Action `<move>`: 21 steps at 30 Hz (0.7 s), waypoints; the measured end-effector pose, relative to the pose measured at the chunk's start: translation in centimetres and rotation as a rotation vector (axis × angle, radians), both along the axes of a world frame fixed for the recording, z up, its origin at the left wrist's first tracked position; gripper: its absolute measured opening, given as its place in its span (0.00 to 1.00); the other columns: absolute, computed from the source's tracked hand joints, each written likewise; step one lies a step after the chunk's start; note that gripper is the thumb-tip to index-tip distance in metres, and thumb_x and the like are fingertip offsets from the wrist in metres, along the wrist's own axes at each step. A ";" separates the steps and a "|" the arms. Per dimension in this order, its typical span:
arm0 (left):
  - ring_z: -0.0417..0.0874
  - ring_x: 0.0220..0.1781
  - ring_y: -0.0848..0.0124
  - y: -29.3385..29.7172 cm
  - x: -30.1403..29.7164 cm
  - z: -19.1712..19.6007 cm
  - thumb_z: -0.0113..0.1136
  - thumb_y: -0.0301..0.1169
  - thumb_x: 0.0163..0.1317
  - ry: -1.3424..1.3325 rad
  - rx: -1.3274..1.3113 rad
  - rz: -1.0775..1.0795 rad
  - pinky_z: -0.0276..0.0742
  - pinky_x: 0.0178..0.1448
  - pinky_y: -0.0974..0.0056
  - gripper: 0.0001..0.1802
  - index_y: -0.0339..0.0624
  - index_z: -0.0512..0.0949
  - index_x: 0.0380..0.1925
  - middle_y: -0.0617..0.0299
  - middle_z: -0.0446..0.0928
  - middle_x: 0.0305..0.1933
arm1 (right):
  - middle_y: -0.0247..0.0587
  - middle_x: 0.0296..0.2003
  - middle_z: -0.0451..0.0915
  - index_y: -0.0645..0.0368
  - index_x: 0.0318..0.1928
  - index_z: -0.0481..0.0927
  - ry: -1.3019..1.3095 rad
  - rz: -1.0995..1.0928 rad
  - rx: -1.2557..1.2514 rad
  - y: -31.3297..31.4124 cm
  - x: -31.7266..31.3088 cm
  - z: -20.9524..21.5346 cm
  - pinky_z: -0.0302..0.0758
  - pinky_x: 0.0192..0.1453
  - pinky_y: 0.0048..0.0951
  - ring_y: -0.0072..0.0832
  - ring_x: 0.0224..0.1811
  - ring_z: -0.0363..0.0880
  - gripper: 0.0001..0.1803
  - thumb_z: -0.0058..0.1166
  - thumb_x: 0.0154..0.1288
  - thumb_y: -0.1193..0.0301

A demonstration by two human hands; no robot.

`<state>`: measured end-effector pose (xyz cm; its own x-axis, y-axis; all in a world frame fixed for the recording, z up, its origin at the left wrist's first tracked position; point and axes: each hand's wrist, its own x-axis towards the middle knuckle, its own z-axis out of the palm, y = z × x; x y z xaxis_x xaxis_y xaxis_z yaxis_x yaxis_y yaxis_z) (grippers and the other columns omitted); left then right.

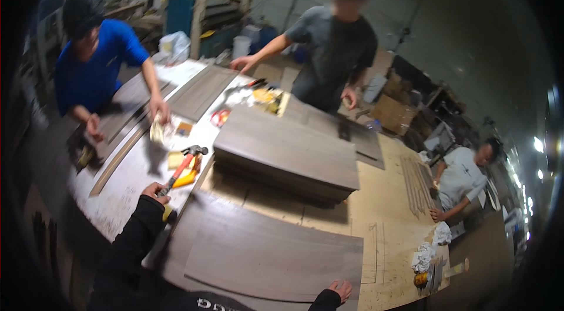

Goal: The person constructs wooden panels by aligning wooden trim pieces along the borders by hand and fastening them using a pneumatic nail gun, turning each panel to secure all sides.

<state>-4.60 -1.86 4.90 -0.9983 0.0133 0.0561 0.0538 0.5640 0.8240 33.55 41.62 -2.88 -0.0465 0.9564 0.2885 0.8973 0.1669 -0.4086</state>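
Observation:
My left hand (155, 193) is closed around the handle end of a claw hammer (181, 171) with a red-orange grip, its dark head pointing away from me. Yellow items (187, 179) lie beside and under the hammer, too blurred to name. Below that hand is a small yellow and black object (169, 213). My right hand (341, 290) rests with its fingers stretched out on the near right edge of a grey-brown wood panel (264, 246). Beyond this panel rises a stack of similar panels (285, 149).
A person in blue (100, 64) handles a pale cloth (160, 133) at the left. Another in dark grey (335, 46) stands across the table; a third in a light shirt (464, 179) is at the right. Thin wood strips (416, 185) and crumpled white wads (424, 257) lie on the right side.

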 end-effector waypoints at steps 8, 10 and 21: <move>0.75 0.28 0.52 -15.4 5.4 -6.2 0.60 0.31 0.36 -0.035 -0.478 0.290 0.71 0.33 0.55 0.14 0.41 0.70 0.26 0.48 0.73 0.24 | 0.41 0.45 0.72 0.56 0.40 0.75 -0.085 -0.004 0.016 2.8 2.4 -3.9 0.63 0.53 0.38 0.37 0.50 0.67 0.17 0.54 0.49 0.64; 0.75 0.31 0.51 -18.2 4.8 -8.7 0.61 0.32 0.38 -0.058 -0.593 0.207 0.71 0.36 0.54 0.15 0.41 0.70 0.28 0.48 0.73 0.27 | 0.40 0.47 0.71 0.54 0.43 0.75 -0.097 0.071 0.083 5.7 4.8 -7.4 0.63 0.54 0.37 0.37 0.52 0.66 0.18 0.54 0.49 0.63; 0.69 0.44 0.53 -5.7 9.7 -7.6 0.62 0.32 0.39 0.146 -0.579 -0.029 0.67 0.46 0.54 0.35 0.45 0.63 0.51 0.50 0.68 0.41 | 0.41 0.44 0.73 0.58 0.41 0.75 -0.037 0.070 -0.012 2.1 1.3 -2.3 0.63 0.53 0.37 0.38 0.49 0.68 0.16 0.50 0.54 0.64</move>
<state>5.11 -7.59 -2.68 -0.9795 0.1099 0.1686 0.1658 0.9157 0.3661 34.83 43.73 -5.13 -0.1238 0.9537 0.2741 0.8981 0.2251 -0.3779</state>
